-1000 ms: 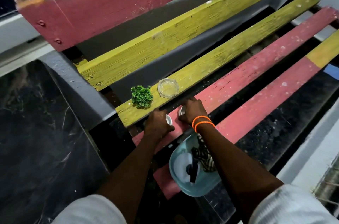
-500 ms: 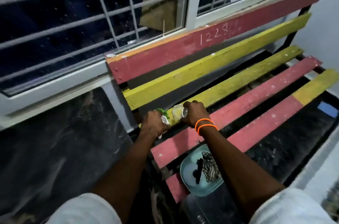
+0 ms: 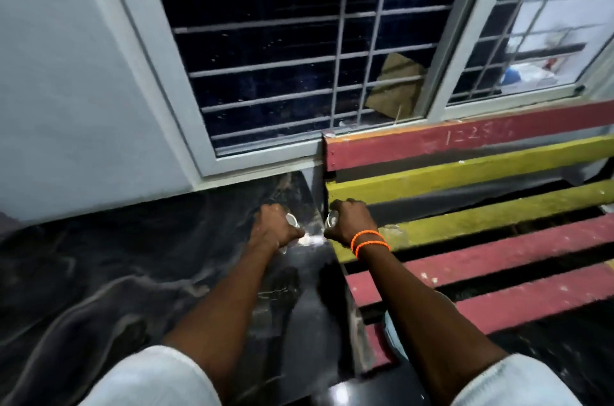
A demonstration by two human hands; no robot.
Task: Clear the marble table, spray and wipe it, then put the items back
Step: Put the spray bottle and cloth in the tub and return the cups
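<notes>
Head view showed both hands near the bench's end: left hand and right hand each closed around a small shiny object, kind unclear.

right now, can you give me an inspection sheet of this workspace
surface: black marble table, bare where it shows, blurred, with a bright glare patch between the hands
job's things: a small shiny round item in each fist, too blurred to name
clutter: pale blue bowl mostly hidden under the right forearm
grip: left hand closed on one item over the marble; right hand closed on the other at the bench end, orange bracelets on its wrist
cables: nothing seen
surroundings: red and yellow slatted bench beside the table, barred window behind, grey wall at left
</notes>
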